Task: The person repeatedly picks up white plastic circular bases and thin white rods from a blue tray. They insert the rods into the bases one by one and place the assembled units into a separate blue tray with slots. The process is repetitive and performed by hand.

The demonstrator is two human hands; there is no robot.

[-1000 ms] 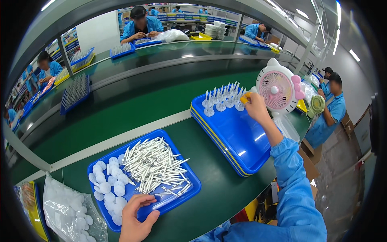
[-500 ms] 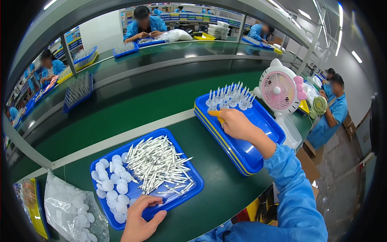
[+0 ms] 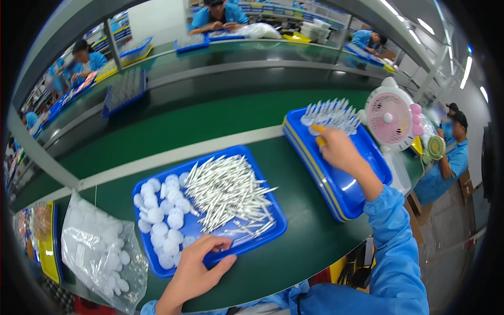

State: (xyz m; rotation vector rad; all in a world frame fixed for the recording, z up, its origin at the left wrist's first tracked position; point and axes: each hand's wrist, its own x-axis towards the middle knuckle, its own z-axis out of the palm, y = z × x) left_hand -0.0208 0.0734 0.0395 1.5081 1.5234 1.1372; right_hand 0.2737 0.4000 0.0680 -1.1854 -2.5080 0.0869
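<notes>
Left hand [image 3: 202, 268], half open, seemingly empty, at the near rim of a blue plastic tray [image 3: 282, 223]; white round discs [image 3: 156, 215] and slim white sticks [image 3: 228, 191] likely parted by kind. Right hand [image 3: 336, 147], curled, hold unclear, over stacked blue trays [image 3: 349, 199] at right, near upright clear spikes [image 3: 336, 115], likely steadied by round bases.

From where I watch, the right hand [image 3: 338, 148] hides part of the upper blue tray [image 3: 336, 184], and I cannot tell whether its fingertips pinch anything. The upright clear pieces [image 3: 331, 113] there blur together. The left hand [image 3: 202, 268] covers part of the lower blue tray's near rim [image 3: 262, 239]. White sticks [image 3: 226, 191] bury those beneath. A co-worker's cap [image 3: 214, 2] is cut by my top edge; the right sleeve [image 3: 391, 236] by the bottom.
</notes>
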